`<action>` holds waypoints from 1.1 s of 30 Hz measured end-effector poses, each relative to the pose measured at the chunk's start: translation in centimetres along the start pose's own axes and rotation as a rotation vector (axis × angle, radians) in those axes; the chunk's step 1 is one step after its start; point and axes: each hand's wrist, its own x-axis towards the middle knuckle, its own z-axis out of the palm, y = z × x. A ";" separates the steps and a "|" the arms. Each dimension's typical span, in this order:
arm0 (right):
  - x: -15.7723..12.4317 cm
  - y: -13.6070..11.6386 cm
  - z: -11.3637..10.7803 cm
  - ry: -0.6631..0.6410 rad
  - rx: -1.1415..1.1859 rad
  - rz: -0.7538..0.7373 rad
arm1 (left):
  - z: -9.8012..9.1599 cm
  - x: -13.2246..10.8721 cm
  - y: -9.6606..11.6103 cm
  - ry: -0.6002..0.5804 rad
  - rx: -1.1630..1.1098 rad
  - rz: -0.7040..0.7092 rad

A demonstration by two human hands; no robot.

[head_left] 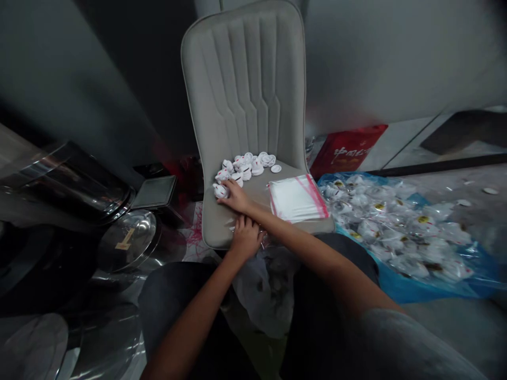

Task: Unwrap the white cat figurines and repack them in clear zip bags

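My right hand (236, 197) reaches across the seat of a grey padded chair (247, 79), its fingers closed round a small white animal figurine (220, 191). Several more white figurines (244, 171) with red marks stand grouped just behind it. My left hand (245, 237) is below, at the front edge of the seat, with its fingers bent down on clear plastic film (263, 238) that looks like a small bag; its fingertips partly hide it. To the right of my hands lies a stack of clear bags (295, 198) with pink-red edges.
White discs (276, 169) lie behind the figurines. Bagged white figurines (396, 227) cover a blue plastic sheet (400, 287) on the right floor. A red bag (346, 150) stands behind. Metal canisters (129, 240) crowd the left. A whitish plastic bag (265, 295) hangs between my knees.
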 end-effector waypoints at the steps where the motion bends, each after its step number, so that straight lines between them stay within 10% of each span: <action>1: -0.2 -0.4 -0.7 0.055 0.032 0.005 | -0.2 0.1 0.1 0.002 -0.013 -0.004; 13: -11.2 -1.6 -16.4 0.469 0.185 0.243 | -2.5 1.9 -1.0 0.016 -0.237 -0.013; 27: -14.4 -4.7 -17.8 -0.139 -0.451 -0.195 | -3.1 3.8 1.3 0.212 -0.303 -0.078; 33: -13.9 -4.3 -16.7 -0.209 -0.533 -0.205 | -3.2 3.8 2.1 0.280 -0.352 -0.036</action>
